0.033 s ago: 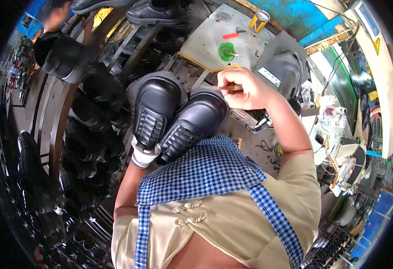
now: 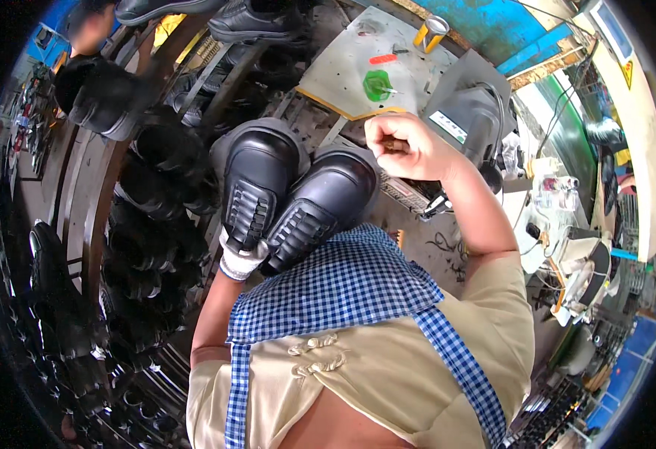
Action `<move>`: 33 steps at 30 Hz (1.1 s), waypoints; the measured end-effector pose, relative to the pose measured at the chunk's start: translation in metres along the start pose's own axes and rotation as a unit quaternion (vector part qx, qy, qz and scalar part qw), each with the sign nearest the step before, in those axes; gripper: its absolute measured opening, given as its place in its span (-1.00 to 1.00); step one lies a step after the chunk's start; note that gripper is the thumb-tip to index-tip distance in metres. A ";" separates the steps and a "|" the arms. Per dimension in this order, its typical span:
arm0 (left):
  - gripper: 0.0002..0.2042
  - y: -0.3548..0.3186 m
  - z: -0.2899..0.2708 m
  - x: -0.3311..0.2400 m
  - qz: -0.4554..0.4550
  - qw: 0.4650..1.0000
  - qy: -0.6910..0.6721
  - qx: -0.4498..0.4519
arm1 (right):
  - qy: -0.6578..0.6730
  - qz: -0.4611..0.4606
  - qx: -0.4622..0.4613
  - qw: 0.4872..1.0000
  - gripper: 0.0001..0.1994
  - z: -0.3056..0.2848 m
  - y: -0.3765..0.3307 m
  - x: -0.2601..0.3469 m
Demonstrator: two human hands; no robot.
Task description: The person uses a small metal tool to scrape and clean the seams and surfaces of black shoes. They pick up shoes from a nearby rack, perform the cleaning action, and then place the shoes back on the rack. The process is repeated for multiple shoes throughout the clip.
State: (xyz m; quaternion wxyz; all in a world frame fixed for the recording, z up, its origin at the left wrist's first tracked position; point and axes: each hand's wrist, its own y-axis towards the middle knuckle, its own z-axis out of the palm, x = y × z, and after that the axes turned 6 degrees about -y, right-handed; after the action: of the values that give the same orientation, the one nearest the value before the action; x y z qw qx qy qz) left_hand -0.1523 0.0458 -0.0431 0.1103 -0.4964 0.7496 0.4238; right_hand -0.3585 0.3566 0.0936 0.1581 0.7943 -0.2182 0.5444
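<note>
Two black lace-up shoes sit side by side in front of my apron, toes pointing away. The left shoe (image 2: pixel 264 161) stands nearly straight, while the right shoe (image 2: pixel 337 183) slants toward the upper right. At the heel end of the left shoe, my left hand (image 2: pixel 241 260), in a white knit glove, grips it; the fingers are mostly hidden by the shoe. Bare and closed, my right hand (image 2: pixel 412 147) is raised just right of the right shoe's toe, apart from it. Something small and brownish shows between its fingers, too hidden to name.
Racks of black shoes (image 2: pixel 145 247) fill the left side, with another person (image 2: pixel 92 34) beyond. Ahead, a worn white tabletop (image 2: pixel 335 67) bears a green container (image 2: pixel 377 86), a red strip (image 2: pixel 382 59) and a yellow can (image 2: pixel 431 34). A grey machine (image 2: pixel 468 105) stands right of it.
My right hand has shifted slightly right, away from the right shoe's toe. My left hand and the shoes stay almost where they were.
</note>
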 end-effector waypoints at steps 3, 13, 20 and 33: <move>-0.55 -0.004 0.011 0.005 -0.009 0.999 0.015 -0.029 | 0.173 -0.011 -0.060 0.983 -0.90 0.008 -0.017 -0.030; -0.64 0.001 0.062 0.060 -0.444 0.864 -0.208 -0.113 | 0.164 0.066 -0.236 0.956 -0.87 0.089 -0.029 -0.121; -0.65 0.097 0.067 0.128 -0.468 0.795 -0.308 -0.233 | 0.129 0.022 -0.245 0.961 -0.86 0.110 -0.047 -0.136; -0.46 0.159 0.059 0.084 -0.426 0.807 -0.320 -0.252 | 0.102 0.171 -0.248 0.948 -0.78 0.114 -0.098 -0.123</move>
State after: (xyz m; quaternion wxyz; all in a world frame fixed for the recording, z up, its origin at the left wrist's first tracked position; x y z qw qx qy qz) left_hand -0.3414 0.0581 -0.0450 0.3847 -0.6124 0.2512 0.6433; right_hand -0.2555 0.4064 -0.0637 0.2763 0.6206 -0.4618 0.5704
